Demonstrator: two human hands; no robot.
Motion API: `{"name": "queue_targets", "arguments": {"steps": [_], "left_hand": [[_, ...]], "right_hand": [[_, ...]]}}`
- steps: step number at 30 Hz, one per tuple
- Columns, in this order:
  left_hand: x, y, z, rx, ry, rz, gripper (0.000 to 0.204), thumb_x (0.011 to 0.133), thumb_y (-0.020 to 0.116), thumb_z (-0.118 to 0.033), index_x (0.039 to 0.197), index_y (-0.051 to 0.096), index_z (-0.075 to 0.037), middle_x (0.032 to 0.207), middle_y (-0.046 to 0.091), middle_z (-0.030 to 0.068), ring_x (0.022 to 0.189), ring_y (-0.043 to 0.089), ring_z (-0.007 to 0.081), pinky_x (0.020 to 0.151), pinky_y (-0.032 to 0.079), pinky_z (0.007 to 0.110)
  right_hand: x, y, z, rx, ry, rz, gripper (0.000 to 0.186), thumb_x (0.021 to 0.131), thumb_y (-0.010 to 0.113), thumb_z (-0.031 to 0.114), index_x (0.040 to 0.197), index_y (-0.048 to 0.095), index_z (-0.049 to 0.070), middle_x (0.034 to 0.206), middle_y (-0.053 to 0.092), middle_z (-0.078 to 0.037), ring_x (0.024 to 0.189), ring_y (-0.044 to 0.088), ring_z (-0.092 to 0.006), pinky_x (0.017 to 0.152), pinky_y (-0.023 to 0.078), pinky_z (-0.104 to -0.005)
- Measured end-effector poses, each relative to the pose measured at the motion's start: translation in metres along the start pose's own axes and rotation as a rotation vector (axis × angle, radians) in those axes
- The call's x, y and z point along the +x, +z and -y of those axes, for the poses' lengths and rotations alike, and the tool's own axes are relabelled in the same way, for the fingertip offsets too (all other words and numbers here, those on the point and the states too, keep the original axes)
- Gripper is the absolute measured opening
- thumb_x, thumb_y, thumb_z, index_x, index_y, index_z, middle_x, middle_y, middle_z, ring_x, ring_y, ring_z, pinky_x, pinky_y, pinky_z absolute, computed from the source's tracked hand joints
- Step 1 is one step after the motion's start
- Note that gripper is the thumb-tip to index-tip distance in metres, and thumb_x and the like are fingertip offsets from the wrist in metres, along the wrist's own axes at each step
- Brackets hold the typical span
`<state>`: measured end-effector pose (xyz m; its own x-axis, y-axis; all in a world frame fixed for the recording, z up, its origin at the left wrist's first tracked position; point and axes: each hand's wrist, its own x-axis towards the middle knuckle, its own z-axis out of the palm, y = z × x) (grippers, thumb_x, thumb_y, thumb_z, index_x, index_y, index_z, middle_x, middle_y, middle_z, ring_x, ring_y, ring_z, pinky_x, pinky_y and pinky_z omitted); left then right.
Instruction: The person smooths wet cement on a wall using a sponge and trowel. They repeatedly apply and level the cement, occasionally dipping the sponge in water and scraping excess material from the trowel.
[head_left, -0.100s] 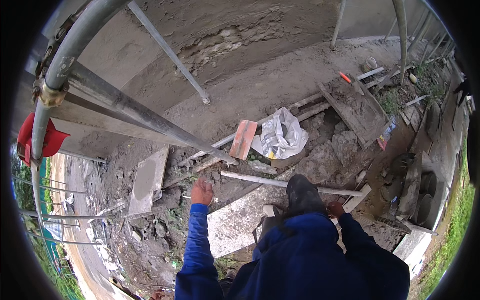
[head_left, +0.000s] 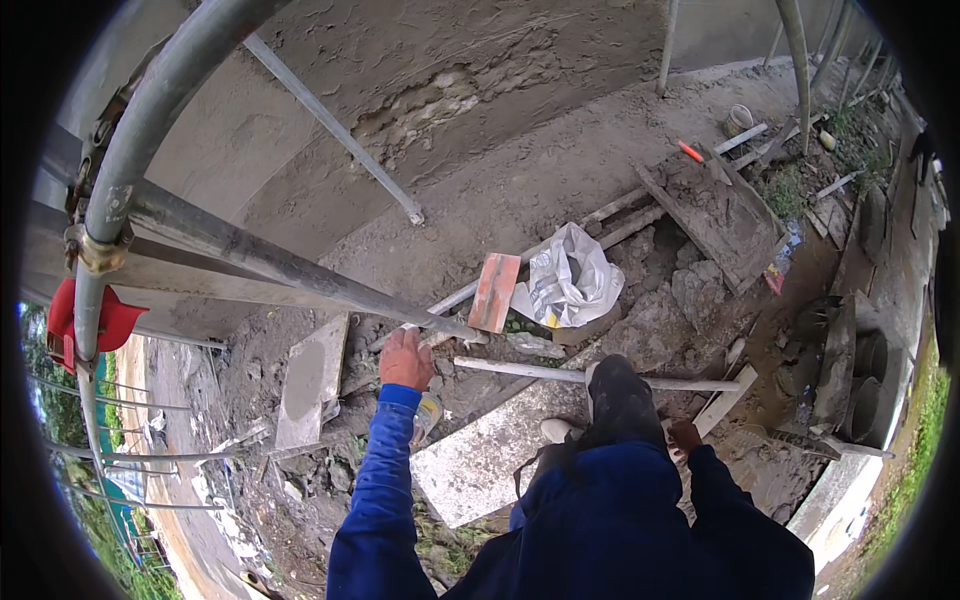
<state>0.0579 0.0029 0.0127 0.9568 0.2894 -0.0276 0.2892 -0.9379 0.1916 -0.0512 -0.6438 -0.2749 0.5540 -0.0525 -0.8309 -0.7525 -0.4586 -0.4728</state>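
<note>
My left hand (head_left: 407, 358) is stretched forward over the rubble, back upward, close to the foot of a slanted metal scaffold pole (head_left: 330, 285). Its fingertips point away and are hidden, so I cannot make out a grip. A small clear tub with a yellowish patch (head_left: 428, 413) lies just beside that wrist. My right hand (head_left: 685, 437) hangs low by my leg, with loosely bent fingers and nothing visible in them, near a wooden plank (head_left: 725, 402). Ahead lie a red brick (head_left: 494, 291) and a crumpled white sack (head_left: 570, 278).
Mortar covers a board (head_left: 312, 380) on the left and a wooden tray (head_left: 715, 225) on the right, where an orange-handled trowel (head_left: 692, 152) lies. A long pale batten (head_left: 520, 369) crosses before my knee. A red cap (head_left: 105, 325) hangs on the scaffold tube. Buckets (head_left: 865, 390) stand far right.
My left hand has moved forward and slightly right, turning its back upward. The tub beside its wrist has come into sight. The whole view has shifted slightly.
</note>
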Motion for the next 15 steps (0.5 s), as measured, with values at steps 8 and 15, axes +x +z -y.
{"name": "queue_targets", "arguments": {"steps": [8,15], "left_hand": [[0.156,0.029,-0.006,0.986,0.078,0.593,0.04,0.087,0.064,-0.029,0.123,0.068,-0.013,0.132,0.063,0.0146,0.127,0.056,0.0337,0.108,0.03,0.064],[0.212,0.084,0.022,1.018,-0.065,0.898,0.056,0.076,0.072,-0.047,0.118,0.068,-0.009,0.105,0.074,0.0151,0.1,0.072,0.0298,0.093,0.053,0.043]], "right_hand": [[0.033,0.062,-0.03,0.459,0.066,-0.085,0.025,0.093,0.062,0.02,0.113,0.062,0.006,0.086,0.068,-0.011,0.066,0.068,-0.0207,0.049,0.056,-0.0351],[0.074,0.107,-0.069,0.108,-0.161,-0.062,0.02,0.089,0.061,0.017,0.1,0.069,0.003,0.086,0.07,-0.012,0.075,0.069,-0.0241,0.063,0.056,-0.0372]]}}
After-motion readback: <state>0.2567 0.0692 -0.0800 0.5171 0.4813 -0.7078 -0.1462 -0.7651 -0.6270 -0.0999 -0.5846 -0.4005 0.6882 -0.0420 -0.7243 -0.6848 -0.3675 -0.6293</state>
